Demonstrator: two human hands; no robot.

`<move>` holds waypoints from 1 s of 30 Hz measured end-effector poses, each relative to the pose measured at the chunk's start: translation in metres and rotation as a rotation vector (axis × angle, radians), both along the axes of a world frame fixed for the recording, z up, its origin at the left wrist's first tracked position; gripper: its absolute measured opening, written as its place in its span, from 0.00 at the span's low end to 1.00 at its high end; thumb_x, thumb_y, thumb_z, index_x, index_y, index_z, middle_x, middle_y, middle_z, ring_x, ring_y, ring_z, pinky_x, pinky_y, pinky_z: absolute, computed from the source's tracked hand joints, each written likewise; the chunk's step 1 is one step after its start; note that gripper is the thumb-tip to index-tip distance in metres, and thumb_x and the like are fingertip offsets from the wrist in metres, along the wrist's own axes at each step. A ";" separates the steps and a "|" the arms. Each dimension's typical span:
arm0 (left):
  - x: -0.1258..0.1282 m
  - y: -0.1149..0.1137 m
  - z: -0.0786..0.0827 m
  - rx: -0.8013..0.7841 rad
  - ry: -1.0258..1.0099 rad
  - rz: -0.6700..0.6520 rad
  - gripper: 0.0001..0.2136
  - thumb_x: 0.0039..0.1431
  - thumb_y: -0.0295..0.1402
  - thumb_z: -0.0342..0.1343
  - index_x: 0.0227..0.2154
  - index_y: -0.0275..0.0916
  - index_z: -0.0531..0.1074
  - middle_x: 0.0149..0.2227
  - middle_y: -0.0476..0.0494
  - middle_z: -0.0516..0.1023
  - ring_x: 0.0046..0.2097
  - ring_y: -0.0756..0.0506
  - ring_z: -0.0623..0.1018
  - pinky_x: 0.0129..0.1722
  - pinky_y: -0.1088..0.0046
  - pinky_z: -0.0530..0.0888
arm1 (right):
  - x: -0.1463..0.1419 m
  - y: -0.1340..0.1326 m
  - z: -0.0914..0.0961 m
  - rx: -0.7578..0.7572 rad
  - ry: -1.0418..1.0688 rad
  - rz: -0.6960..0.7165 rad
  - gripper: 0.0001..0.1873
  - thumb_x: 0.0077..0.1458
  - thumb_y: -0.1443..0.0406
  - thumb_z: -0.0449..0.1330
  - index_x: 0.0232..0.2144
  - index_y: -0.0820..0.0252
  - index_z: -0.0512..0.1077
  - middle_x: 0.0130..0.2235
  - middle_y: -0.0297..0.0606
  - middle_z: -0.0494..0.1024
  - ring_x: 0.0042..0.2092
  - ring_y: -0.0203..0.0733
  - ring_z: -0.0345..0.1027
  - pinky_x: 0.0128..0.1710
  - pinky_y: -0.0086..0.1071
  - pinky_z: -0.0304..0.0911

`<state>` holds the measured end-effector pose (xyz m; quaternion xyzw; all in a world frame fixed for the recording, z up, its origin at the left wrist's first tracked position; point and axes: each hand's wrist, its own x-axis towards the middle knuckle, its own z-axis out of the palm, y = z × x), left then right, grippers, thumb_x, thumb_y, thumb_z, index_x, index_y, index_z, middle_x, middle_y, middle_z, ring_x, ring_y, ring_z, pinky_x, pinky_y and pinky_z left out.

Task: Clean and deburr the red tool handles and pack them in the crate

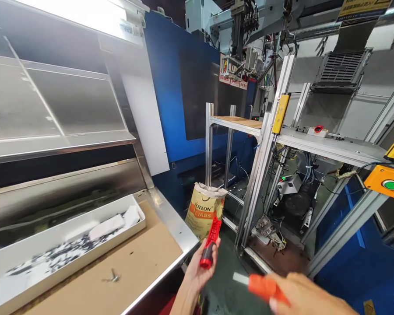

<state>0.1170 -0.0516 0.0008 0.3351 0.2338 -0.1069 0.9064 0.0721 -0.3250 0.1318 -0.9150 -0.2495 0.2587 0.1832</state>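
My left hand (199, 271) is low in the middle of the view and grips a red plastic part with a black band (210, 243), held upright beyond the table's right edge. My right hand (304, 295) is at the lower right. It holds an orange-handled tool with a short pale blade (258, 284) that points left toward the left hand. The two hands are apart, over the dark floor.
A steel work table topped with cardboard (131, 267) carries a white tray (65, 245) of small dark and white pieces and a small metal bit (114, 276). A tan sack (205, 209), aluminium frames (265, 144), a blue machine (170, 78) and a green button box (390, 183) stand ahead.
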 end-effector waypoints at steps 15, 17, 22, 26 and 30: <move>-0.013 0.006 -0.003 -0.195 0.194 -0.059 0.11 0.61 0.28 0.53 0.46 0.29 0.68 0.24 0.43 0.78 0.15 0.52 0.72 0.12 0.81 0.71 | 0.030 0.005 0.004 -0.071 0.005 0.076 0.14 0.57 0.56 0.49 0.41 0.54 0.69 0.34 0.37 0.75 0.35 0.45 0.69 0.31 0.31 0.55; -0.013 0.007 -0.005 -0.185 0.194 -0.055 0.12 0.60 0.26 0.54 0.46 0.30 0.68 0.24 0.44 0.78 0.14 0.52 0.72 0.11 0.81 0.70 | 0.030 0.008 0.005 -0.070 0.062 0.101 0.14 0.57 0.56 0.50 0.41 0.53 0.70 0.32 0.35 0.75 0.34 0.43 0.68 0.29 0.30 0.54; -0.009 0.002 -0.012 -0.125 0.181 0.051 0.10 0.59 0.24 0.55 0.43 0.33 0.68 0.25 0.47 0.79 0.23 0.48 0.79 0.19 0.80 0.77 | 0.037 0.013 0.005 -0.097 0.064 0.113 0.14 0.56 0.58 0.50 0.41 0.51 0.70 0.33 0.36 0.75 0.34 0.43 0.70 0.28 0.29 0.54; -0.009 0.002 -0.016 -0.125 0.208 -0.037 0.07 0.58 0.30 0.58 0.36 0.31 0.70 0.20 0.47 0.76 0.13 0.53 0.70 0.10 0.81 0.69 | 0.041 0.011 -0.005 -0.080 -0.043 0.040 0.13 0.58 0.60 0.48 0.41 0.53 0.69 0.33 0.37 0.76 0.33 0.43 0.70 0.30 0.30 0.56; -0.021 0.011 -0.022 -0.090 0.232 -0.058 0.08 0.56 0.35 0.59 0.31 0.34 0.71 0.16 0.49 0.72 0.12 0.53 0.68 0.08 0.82 0.66 | 0.060 0.000 -0.027 0.126 -0.081 0.007 0.11 0.52 0.58 0.55 0.37 0.52 0.72 0.26 0.30 0.76 0.26 0.37 0.68 0.26 0.27 0.56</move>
